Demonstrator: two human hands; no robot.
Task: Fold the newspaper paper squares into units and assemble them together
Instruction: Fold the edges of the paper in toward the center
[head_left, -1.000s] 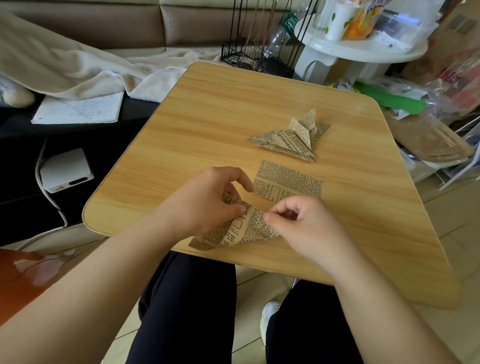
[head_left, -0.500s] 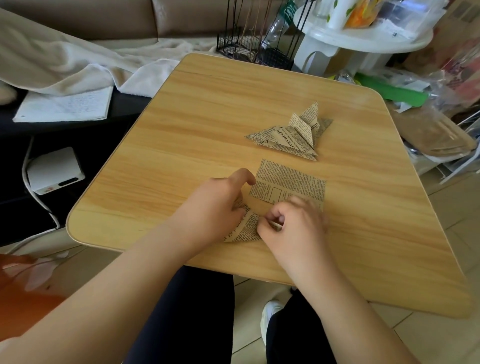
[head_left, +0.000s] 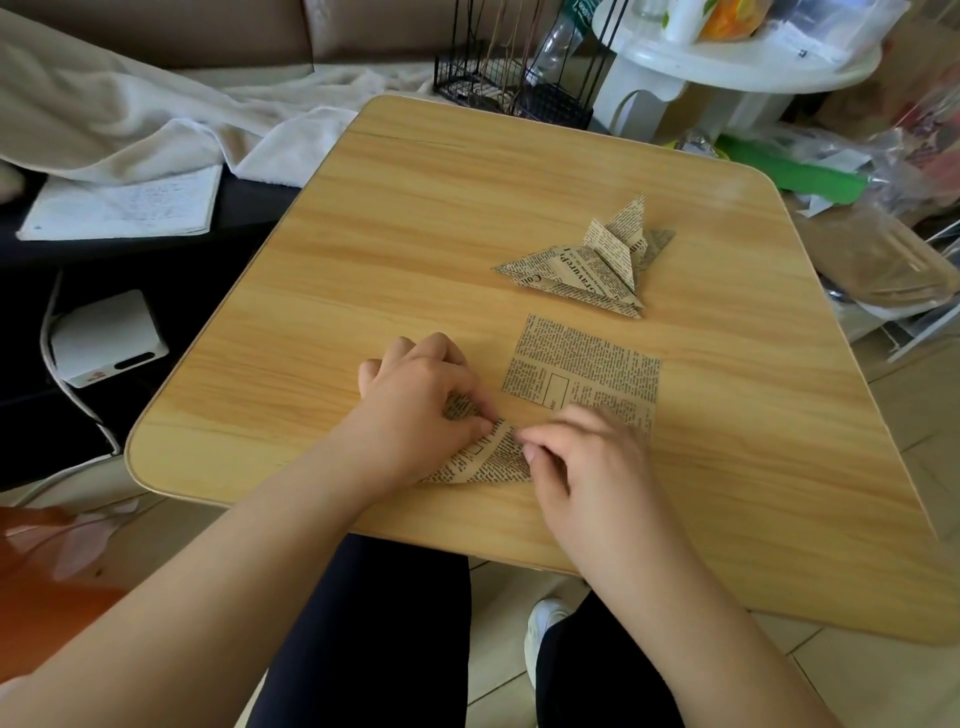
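The folded newspaper piece (head_left: 485, 457) lies flat near the front edge of the wooden table (head_left: 363, 260), its long folded edge running left to right and its point aimed away from the person. The left hand (head_left: 421, 400) presses down on its left part with curled fingers, thumb tip on the paper. The right hand (head_left: 582, 457) pinches its right corner between thumb and bent fingers. Just beyond the right hand lies a flat newspaper square (head_left: 584, 366), touching its knuckles. Farther beyond that sit the assembled folded units (head_left: 587, 265), long axis slanting toward the far right.
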